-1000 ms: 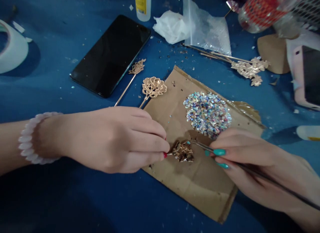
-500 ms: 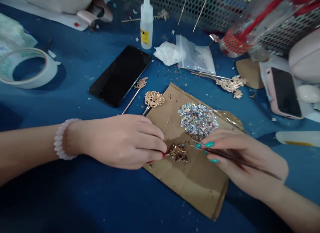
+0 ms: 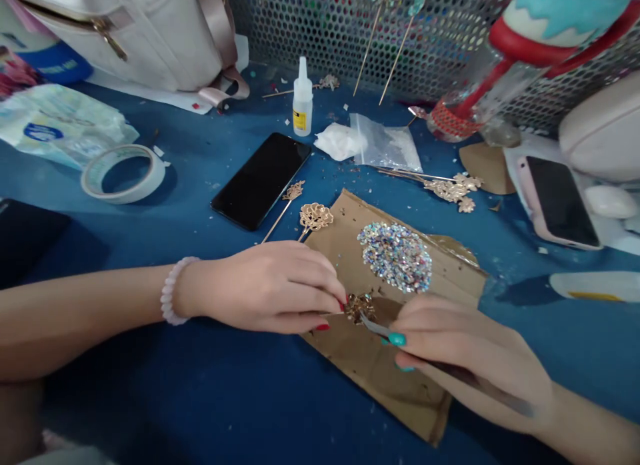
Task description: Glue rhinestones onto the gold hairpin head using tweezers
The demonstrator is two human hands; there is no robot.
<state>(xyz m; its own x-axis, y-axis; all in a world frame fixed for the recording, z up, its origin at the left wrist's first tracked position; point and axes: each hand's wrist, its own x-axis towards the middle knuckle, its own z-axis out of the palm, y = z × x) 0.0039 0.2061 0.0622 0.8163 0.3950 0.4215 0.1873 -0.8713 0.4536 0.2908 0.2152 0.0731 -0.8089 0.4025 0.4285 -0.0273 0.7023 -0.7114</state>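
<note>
My left hand, with a beaded bracelet and red nails, pinches the stem of a gold flower ornament over a piece of brown cardboard. Dark tweezers are held in my right hand, which has turquoise nails; their tips touch or nearly touch the ornament. Behind the ornament, a pile of iridescent rhinestones lies on the cardboard. Two gold hairpins, one with a round openwork flower and one with a smaller head, lie beyond my left hand.
A black phone, glue bottle, tape roll and plastic bag stand or lie farther back. More gold hairpins lie behind the cardboard. At the right are a pink-edged phone and a white bottle.
My right hand has moved the tweezers from beside the rhinestone pile to the ornament. The head view has shifted, showing more of the table's back. My left hand keeps its pinch.
</note>
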